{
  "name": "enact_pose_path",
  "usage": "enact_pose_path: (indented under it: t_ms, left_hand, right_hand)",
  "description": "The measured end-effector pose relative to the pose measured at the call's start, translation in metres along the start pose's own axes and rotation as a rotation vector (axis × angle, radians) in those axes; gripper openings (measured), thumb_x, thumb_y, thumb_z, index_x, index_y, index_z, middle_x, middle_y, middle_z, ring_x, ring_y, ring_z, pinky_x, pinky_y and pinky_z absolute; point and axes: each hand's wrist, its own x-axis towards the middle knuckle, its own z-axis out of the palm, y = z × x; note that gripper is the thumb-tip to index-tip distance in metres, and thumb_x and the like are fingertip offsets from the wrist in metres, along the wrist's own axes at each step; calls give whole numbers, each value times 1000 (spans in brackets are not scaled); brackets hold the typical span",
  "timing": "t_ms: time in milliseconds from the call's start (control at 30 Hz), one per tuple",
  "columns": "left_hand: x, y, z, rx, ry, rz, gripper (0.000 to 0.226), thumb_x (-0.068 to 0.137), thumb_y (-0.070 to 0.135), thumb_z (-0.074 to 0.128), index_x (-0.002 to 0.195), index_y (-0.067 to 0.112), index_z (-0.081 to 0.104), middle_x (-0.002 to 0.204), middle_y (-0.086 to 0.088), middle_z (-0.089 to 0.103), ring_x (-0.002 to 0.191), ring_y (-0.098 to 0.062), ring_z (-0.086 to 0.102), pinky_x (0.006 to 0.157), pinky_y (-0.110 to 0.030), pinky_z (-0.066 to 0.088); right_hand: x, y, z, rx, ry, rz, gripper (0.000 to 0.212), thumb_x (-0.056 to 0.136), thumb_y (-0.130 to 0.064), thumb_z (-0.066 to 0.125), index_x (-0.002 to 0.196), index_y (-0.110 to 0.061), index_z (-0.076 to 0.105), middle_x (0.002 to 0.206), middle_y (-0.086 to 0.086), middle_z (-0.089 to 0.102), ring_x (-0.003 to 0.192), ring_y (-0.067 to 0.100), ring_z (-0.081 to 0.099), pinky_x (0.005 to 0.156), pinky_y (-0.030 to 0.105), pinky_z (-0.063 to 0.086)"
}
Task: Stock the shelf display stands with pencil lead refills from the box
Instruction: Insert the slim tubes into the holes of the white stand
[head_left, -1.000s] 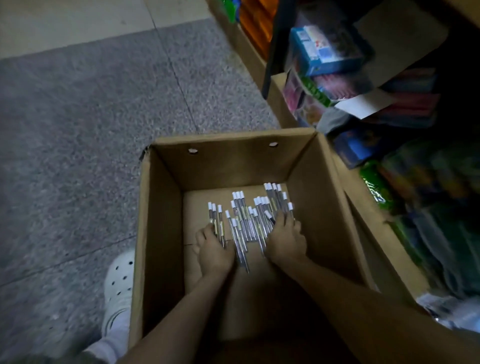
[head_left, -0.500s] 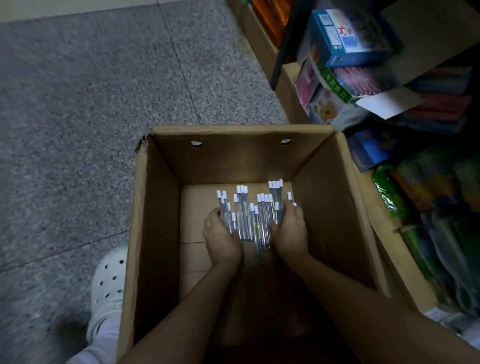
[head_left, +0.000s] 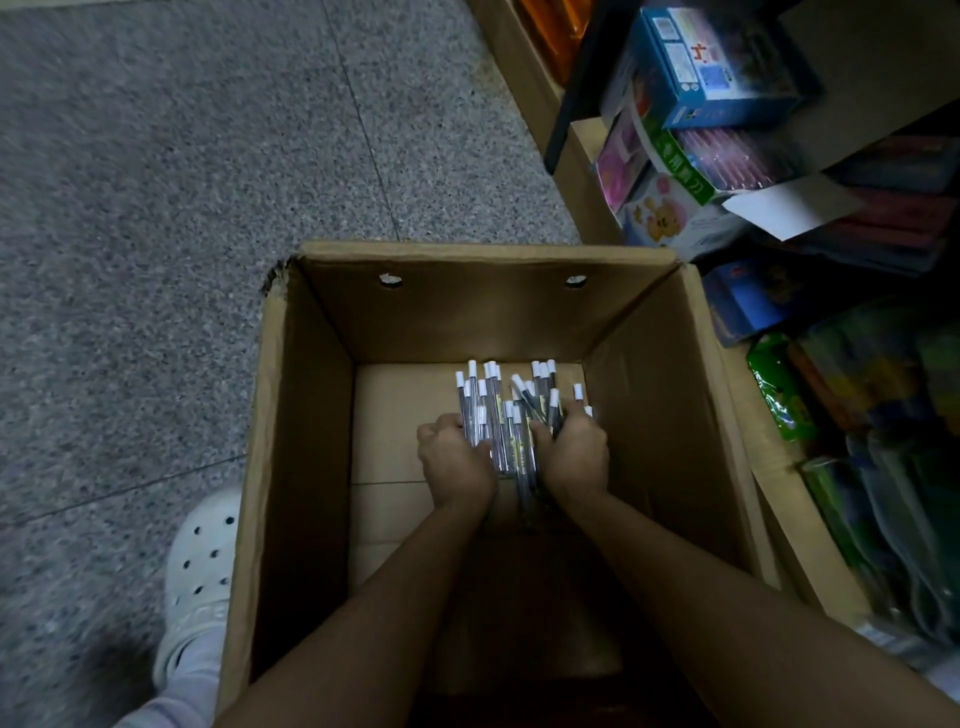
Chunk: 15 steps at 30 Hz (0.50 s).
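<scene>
Head view: left hand (head_left: 453, 462) and right hand (head_left: 574, 457) curl round 1 bundle of pencil lead refills (head_left: 511, 415), squeezing it together on the floor of the box (head_left: 306, 415), toward its far wall. Loose, uneven tubes could slip free when lifted.

Chinese characters, seemingly "专用剪刀", are printed in white on the green box (head_left: 680, 169) up and right of the hands. Print on the blue box (head_left: 719, 67) above it is too small to be read.
</scene>
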Motion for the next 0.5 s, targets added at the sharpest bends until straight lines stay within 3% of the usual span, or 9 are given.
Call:
enact_pose_path:
  t_ms: [67,167,267,400,500]
  left_hand:
    - [0,3,1,1,-4,2,33,87,11,67,118,7,55,122,-12,50,107,-27,56,89,-32,48]
    - [1,5,2,21,-8,23,30,91,8,59,120,4,54,121,-15,54,113,-30,51,93,-35,43]
    - [2,3,0,21,-29,37,26,95,5,51,120,1,56,118,-17,57,109,-29,53,81,-28,39]
    - [-4,3,-11,-63,-87,30,25,100,12,44,123,1,49,116,-17,58,103,-29,58,80,-32,47]
    - [-19,10,-26,-162,-200,87,23,103,21,40,120,6,44,110,-16,63,97,-29,62,85,-42,53]
  right_hand:
    - [2,1,-1,-19,39,-17,33,98,-29,55,124,-10,58,111,12,66,104,27,62,73,25,40]
    - [2,2,0,-79,51,-64,31,102,-27,45,119,-6,59,113,15,64,109,31,56,85,34,44]
    - [-6,1,1,-49,59,-58,32,104,-25,39,125,-6,54,116,13,61,107,28,58,87,37,47]
    - [-22,-2,-7,189,-10,-26,26,105,-20,37,120,-4,52,97,12,63,88,24,62,71,32,48]
    - [-44,-8,-24,628,-190,82,20,105,-24,38,98,-12,53,73,2,54,62,16,51,52,27,39]
